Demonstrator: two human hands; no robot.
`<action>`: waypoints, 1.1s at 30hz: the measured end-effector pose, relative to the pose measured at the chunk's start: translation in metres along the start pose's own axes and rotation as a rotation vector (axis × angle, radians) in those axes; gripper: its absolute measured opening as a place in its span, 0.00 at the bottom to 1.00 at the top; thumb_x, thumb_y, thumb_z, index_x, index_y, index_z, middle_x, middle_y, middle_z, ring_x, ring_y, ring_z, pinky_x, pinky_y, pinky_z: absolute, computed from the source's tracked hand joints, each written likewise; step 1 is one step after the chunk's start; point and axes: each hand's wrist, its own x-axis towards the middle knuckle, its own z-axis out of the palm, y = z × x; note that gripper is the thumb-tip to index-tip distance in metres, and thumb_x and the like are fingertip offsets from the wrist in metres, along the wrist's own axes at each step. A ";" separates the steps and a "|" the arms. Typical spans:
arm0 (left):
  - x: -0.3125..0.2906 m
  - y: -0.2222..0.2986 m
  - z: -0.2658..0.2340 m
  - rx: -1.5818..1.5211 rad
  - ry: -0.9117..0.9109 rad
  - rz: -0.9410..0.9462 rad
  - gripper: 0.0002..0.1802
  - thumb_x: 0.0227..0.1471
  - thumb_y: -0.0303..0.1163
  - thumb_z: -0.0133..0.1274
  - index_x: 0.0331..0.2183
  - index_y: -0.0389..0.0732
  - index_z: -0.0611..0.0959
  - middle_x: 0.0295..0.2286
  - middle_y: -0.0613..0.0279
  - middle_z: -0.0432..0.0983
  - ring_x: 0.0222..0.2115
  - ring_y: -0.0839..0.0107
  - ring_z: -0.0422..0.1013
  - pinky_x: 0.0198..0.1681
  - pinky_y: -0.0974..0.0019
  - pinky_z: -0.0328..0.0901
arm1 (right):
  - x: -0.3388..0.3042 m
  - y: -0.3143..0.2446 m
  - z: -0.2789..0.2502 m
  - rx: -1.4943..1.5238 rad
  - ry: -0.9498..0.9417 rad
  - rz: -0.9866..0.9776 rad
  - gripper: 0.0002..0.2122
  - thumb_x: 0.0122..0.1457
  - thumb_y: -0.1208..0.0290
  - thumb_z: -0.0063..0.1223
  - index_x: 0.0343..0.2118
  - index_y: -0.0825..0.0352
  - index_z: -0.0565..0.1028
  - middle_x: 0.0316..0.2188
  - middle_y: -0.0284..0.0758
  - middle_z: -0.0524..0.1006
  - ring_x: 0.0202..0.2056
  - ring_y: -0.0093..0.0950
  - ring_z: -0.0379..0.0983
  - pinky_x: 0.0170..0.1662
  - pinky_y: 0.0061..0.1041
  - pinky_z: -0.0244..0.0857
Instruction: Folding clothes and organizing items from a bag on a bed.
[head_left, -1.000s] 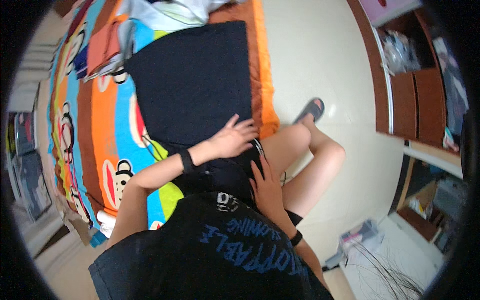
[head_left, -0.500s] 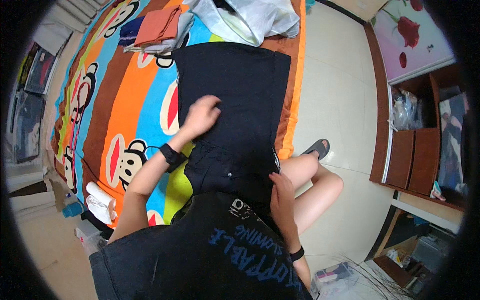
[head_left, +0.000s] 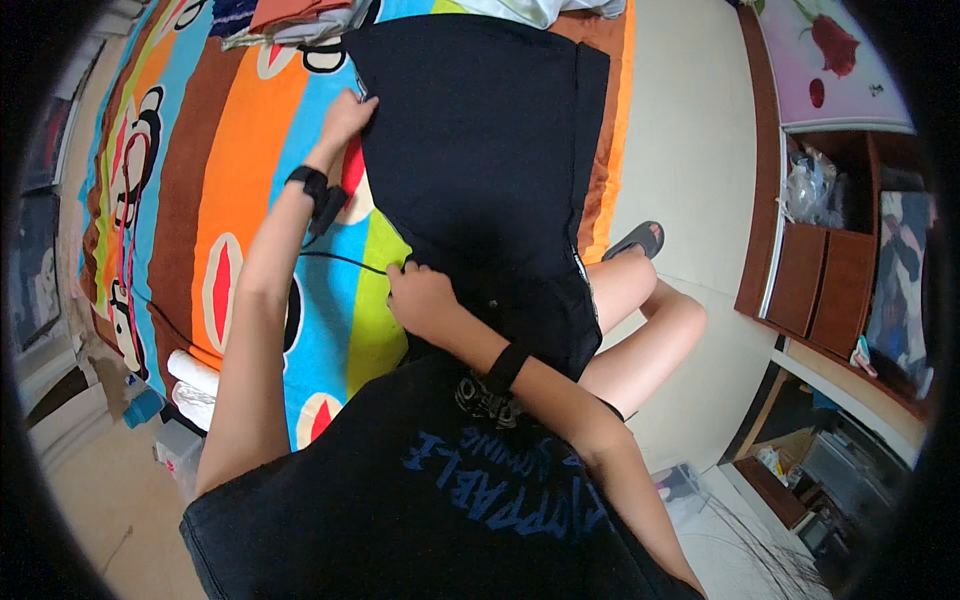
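Note:
A black garment (head_left: 480,140) lies spread flat on the patterned blanket in front of me, with a small pale button near its close end and light trim along its sides. I cannot tell exactly what kind of clothing it is. My left hand (head_left: 347,118) pinches its left edge towards the far end, fingers closed on the cloth. Crossing in front of my body, my right hand (head_left: 424,300) is closed at the same left edge, nearer to me. Both wrists wear black bands, and a dark cable runs across the blanket by the right hand.
The striped blanket (head_left: 240,130) covers the bed. Folded clothes (head_left: 295,18) and a pale plastic bag (head_left: 510,10) lie at its far end. White rolls (head_left: 192,385) sit at the left near edge. Right of the bed are tiled floor and a brown cabinet (head_left: 800,280).
My left hand has gone from the garment's middle to its far left edge. My right hand has left the right edge and crossed to the left one. The view has shifted slightly.

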 end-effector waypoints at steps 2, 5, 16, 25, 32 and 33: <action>0.011 0.010 0.000 -0.014 -0.111 -0.012 0.23 0.42 0.47 0.53 0.26 0.33 0.80 0.28 0.41 0.75 0.32 0.47 0.72 0.36 0.56 0.65 | -0.023 -0.005 0.010 -0.002 -0.035 -0.015 0.21 0.44 0.64 0.56 0.42 0.66 0.67 0.34 0.42 0.68 0.36 0.37 0.67 0.32 0.32 0.67; 0.023 0.006 0.011 0.012 -0.098 -0.041 0.25 0.43 0.49 0.50 0.27 0.33 0.81 0.29 0.41 0.76 0.33 0.47 0.72 0.37 0.56 0.65 | -0.039 -0.016 0.014 -0.193 -0.048 -0.028 0.21 0.45 0.67 0.55 0.44 0.65 0.66 0.36 0.43 0.67 0.38 0.36 0.65 0.33 0.31 0.66; 0.050 0.012 0.006 -0.885 -0.035 -0.375 0.19 0.43 0.36 0.55 0.31 0.26 0.78 0.31 0.49 0.76 0.32 0.60 0.73 0.34 0.63 0.66 | -0.026 -0.004 0.019 0.031 0.125 -0.069 0.06 0.47 0.72 0.50 0.29 0.65 0.69 0.27 0.38 0.70 0.31 0.34 0.69 0.31 0.31 0.63; 0.081 0.075 -0.039 -0.042 0.311 0.176 0.18 0.41 0.43 0.49 0.25 0.34 0.74 0.26 0.47 0.74 0.30 0.50 0.69 0.36 0.57 0.62 | -0.042 0.021 -0.011 0.776 -0.008 0.362 0.13 0.48 0.68 0.57 0.28 0.68 0.64 0.28 0.42 0.70 0.27 0.37 0.69 0.29 0.34 0.63; 0.098 0.150 0.032 -0.065 0.254 0.156 0.21 0.41 0.42 0.47 0.35 0.37 0.78 0.33 0.42 0.75 0.37 0.45 0.70 0.41 0.53 0.65 | -0.041 0.042 0.010 0.904 -0.095 0.314 0.20 0.51 0.66 0.56 0.41 0.70 0.64 0.31 0.44 0.76 0.34 0.34 0.73 0.37 0.30 0.66; 0.092 0.162 0.045 -0.031 0.191 0.168 0.22 0.42 0.44 0.48 0.35 0.37 0.79 0.33 0.42 0.75 0.37 0.45 0.70 0.41 0.53 0.65 | -0.041 0.043 0.009 0.916 -0.138 0.276 0.19 0.52 0.67 0.54 0.42 0.70 0.63 0.32 0.44 0.76 0.35 0.35 0.73 0.37 0.30 0.66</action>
